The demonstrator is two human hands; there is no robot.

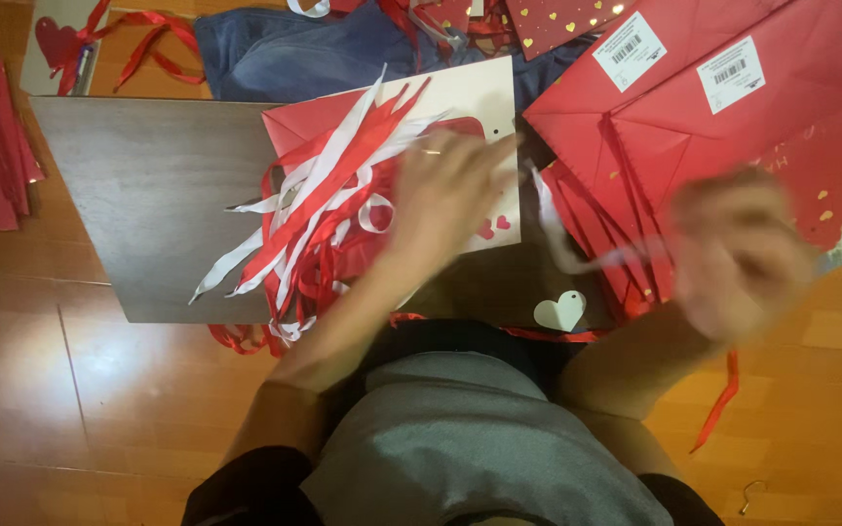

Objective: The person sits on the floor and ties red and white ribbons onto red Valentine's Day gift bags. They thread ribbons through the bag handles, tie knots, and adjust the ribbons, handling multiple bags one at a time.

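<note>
A person's left hand (pixel 445 190), fingers spread flat and open, presses on a cream paper bag with a red heart cutout (pixel 479 107) that lies at the right edge of a dark wooden board (pixel 148 195) on the floor. Just beside that hand, a loose heap of red and white satin ribbons (pixel 319 209) spills toward the board's near edge. The right hand (pixel 733 253), blurred, seems to pinch a pale ribbon strand (pixel 587 258), though its grip cannot be told for sure. Behind it lies a stack of red paper bags (pixel 713 107); a small white heart tag (pixel 560 312) sits near the person's lap.
</note>
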